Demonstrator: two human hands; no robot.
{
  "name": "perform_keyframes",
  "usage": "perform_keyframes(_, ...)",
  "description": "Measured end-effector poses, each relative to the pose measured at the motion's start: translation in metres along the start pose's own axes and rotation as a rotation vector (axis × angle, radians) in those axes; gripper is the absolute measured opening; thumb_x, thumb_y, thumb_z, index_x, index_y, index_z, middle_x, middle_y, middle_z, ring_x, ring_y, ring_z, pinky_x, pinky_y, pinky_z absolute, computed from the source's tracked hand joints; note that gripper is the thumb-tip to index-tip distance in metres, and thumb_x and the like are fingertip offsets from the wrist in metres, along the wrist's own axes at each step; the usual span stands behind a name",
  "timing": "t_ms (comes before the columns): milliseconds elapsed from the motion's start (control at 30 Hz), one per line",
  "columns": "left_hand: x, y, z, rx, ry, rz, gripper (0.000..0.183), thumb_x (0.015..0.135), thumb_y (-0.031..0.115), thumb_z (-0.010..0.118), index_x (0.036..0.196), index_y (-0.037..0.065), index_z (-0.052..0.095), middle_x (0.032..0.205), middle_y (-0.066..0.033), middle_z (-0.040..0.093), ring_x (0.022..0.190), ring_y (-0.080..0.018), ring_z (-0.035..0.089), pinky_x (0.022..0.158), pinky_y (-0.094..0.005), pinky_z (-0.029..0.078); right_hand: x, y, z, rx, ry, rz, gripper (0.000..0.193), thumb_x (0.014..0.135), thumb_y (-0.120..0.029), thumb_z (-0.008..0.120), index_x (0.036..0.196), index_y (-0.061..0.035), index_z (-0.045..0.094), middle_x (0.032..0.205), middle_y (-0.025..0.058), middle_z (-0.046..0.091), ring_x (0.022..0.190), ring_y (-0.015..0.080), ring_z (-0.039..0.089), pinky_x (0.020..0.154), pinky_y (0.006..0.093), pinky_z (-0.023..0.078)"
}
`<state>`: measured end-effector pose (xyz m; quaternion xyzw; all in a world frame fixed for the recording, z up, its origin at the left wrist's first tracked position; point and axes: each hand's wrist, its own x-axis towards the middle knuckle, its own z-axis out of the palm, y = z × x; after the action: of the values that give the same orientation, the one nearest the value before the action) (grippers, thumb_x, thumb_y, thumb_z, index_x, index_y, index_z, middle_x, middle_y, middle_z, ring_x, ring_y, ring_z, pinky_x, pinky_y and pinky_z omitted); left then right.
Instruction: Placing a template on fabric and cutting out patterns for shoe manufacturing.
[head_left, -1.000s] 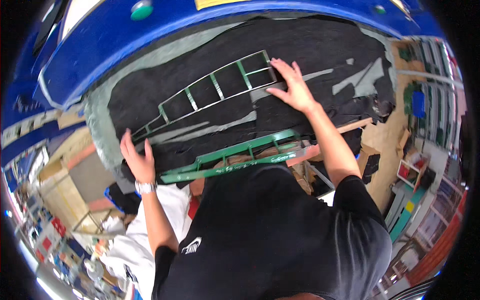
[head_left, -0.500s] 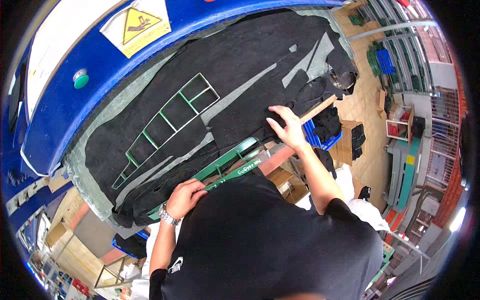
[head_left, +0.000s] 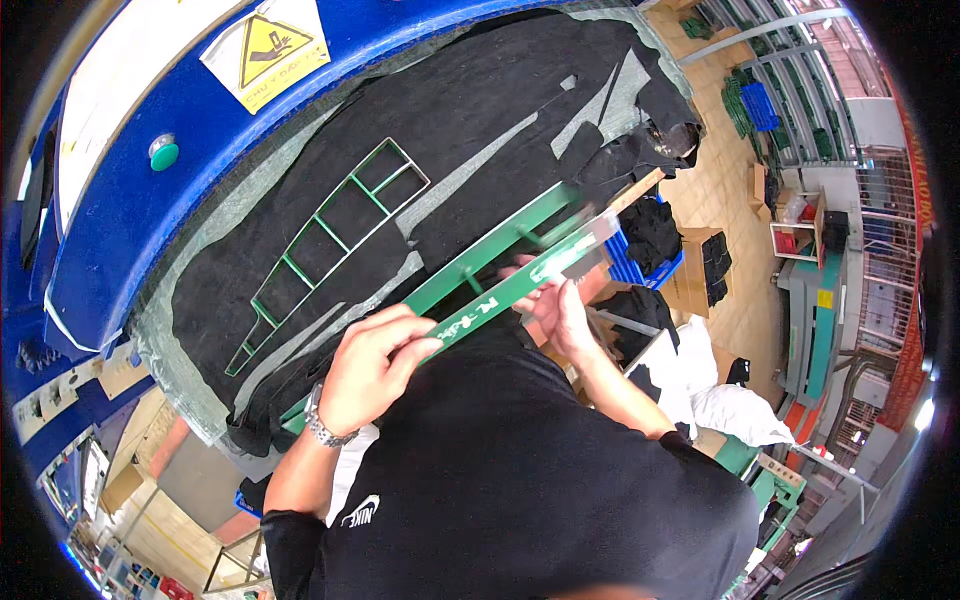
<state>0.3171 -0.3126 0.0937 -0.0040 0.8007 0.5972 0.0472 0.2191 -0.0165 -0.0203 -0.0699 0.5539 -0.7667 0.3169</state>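
Note:
My left hand [head_left: 378,362] is closed on the near rail of a long green cutting die [head_left: 500,295], a ladder-like metal frame with white handwriting. The die is tilted up in front of my chest, its right end smeared by motion. Close to the near rail is my right hand [head_left: 562,318], fingers spread and partly blurred behind the rail; whether it grips the die cannot be made out. A second green cutting die [head_left: 335,225], tapering toward its lower left end, lies flat on black sheet material [head_left: 480,90].
Behind the sheet runs a blue machine body [head_left: 120,220] with a warning sign [head_left: 268,50] and a green button [head_left: 163,152]. To the right are a wooden strip [head_left: 638,190], a blue crate [head_left: 640,262] of black pieces and a cardboard box [head_left: 692,280]. White sacks [head_left: 735,412] lie nearby.
The long die has risen off the black sheet and tilted, held in my left hand. My right hand has come down from the sheet to the die's near rail.

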Motion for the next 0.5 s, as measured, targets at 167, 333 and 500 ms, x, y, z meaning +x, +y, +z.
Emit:
perform_keyframes(167, 0.042, 0.029, 0.031, -0.107, 0.087, 0.116, 0.012, 0.091, 0.004, 0.071, 0.101, -0.002, 0.072, 0.088, -0.0122, 0.068, 0.075, -0.0246, 0.068, 0.068, -0.0336, 0.053, 0.013, -0.045, 0.063, 0.268, -0.086, -0.130, 0.133, 0.073, -0.089, 0.060, 0.163, -0.0073, 0.006, 0.161, 0.0214, 0.030, 0.144, 0.0361, 0.041, 0.119, 0.0509, 0.036)
perform_keyframes(333, 0.088, 0.050, 0.070, -0.119, 0.149, 0.243, 0.012, 0.090, 0.007, 0.073, 0.099, 0.000, 0.073, 0.090, -0.0131, 0.069, 0.084, -0.0293, 0.069, 0.075, -0.0376, 0.055, 0.044, -0.084, 0.052, 0.181, 0.041, -0.245, 0.125, 0.074, -0.048, 0.090, 0.163, -0.0102, 0.011, 0.148, 0.0224, 0.044, 0.136, 0.0347, 0.049, 0.115, 0.0486, 0.042)
perform_keyframes(500, 0.140, 0.070, 0.092, 0.007, 0.235, 0.286, 0.025, 0.088, 0.011, 0.076, 0.111, 0.004, 0.071, 0.103, -0.0109, 0.070, 0.096, -0.0277, 0.068, 0.084, -0.0362, 0.052, 0.095, -0.138, -0.022, 0.091, 0.019, -0.412, 0.121, 0.065, -0.042, 0.097, 0.158, -0.0065, 0.028, 0.142, 0.0256, 0.051, 0.131, 0.0408, 0.054, 0.109, 0.0556, 0.047)
